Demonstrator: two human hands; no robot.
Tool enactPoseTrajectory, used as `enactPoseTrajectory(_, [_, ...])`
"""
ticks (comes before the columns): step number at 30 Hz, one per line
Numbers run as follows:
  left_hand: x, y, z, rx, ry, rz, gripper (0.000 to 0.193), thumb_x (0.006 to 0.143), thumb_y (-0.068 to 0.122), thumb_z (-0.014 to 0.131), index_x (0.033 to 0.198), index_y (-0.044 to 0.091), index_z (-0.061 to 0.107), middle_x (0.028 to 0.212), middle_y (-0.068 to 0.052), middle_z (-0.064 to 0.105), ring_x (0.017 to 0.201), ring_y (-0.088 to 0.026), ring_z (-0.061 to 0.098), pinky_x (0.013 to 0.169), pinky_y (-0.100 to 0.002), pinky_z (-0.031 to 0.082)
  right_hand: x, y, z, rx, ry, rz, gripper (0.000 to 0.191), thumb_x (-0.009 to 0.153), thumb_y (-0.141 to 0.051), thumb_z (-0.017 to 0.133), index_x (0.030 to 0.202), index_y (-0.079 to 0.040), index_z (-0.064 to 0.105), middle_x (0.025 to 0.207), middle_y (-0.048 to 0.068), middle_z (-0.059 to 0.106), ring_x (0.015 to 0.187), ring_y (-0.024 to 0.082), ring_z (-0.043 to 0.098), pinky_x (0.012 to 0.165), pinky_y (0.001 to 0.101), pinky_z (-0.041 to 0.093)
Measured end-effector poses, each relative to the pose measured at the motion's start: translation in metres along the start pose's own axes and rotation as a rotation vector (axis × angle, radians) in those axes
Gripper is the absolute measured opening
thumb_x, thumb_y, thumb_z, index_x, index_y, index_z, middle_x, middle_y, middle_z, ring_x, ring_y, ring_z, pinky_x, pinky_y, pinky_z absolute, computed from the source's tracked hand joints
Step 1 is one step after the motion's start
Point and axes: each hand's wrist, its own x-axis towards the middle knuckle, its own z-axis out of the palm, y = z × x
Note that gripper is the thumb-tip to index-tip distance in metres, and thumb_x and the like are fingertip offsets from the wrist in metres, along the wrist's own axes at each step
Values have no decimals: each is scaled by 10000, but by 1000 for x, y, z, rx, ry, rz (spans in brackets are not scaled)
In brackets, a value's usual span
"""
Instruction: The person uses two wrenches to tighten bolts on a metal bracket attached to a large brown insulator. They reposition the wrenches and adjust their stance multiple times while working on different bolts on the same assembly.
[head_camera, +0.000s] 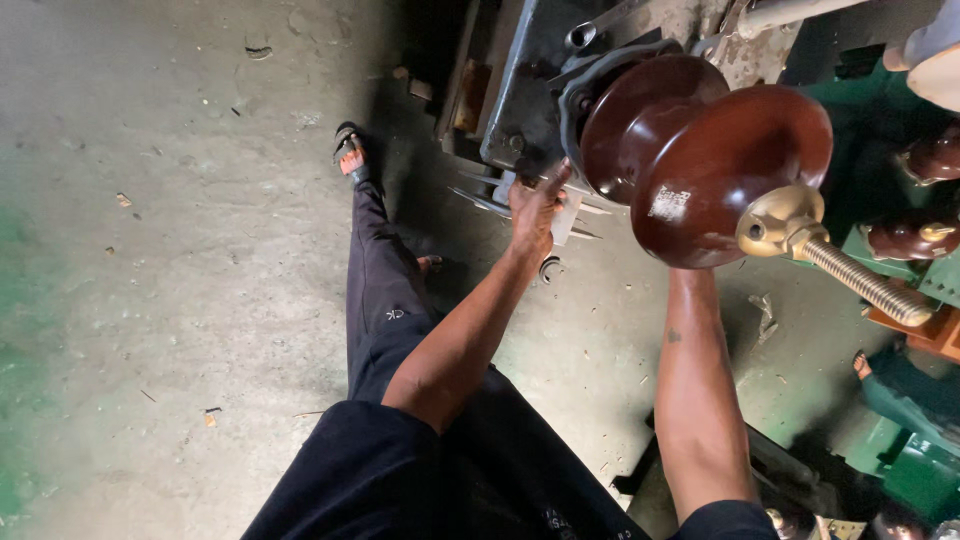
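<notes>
From where I watch, the concrete floor (150, 250) fills the left, and a sandalled foot (349, 152) is planted well out — braced, I judge, to steady the body. Next comes my left hand (533, 212), its grip closed on the edge of the thin metal fins (478, 195) at the base of the grey metal housing (530, 90), seemingly to hold against it. Further right, the brown porcelain insulator (700, 160) juts from the housing with its brass threaded stud (850, 275) pointing outward. My right forearm runs up beneath it — the right hand is hidden behind the insulator, so I cannot tell its grip, though it likely supports the weight.
</notes>
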Motion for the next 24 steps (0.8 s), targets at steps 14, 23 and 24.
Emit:
enactPoseTrajectory(14, [3,2,-8,9,-22,-48,311,825,268,853,892,38,654,747,-38,690,584,-116,594,518,-274,453,-100,-19,75,-79,145,-10,366,1055,-315,625,1251,-8,657,1270,211,700,1191,317,650,1062,473,476])
enactPoseTrajectory(23, [-4,22,-6,121,-22,-125,289,842,276,835,952,60,678,746,-18,630,588,-103,538,477,-263,367,-41,5,43,54,137,142,399,1041,-338,597,1290,-27,627,1315,187,671,1221,303,626,1078,470,468])
enactPoseTrajectory(24, [-6,25,-4,75,-31,-76,285,838,265,834,963,50,694,775,-13,660,614,-99,559,512,-257,400,-63,-1,65,-11,145,139,403,1039,-340,594,1294,-29,623,1321,184,667,1224,301,623,1079,470,468])
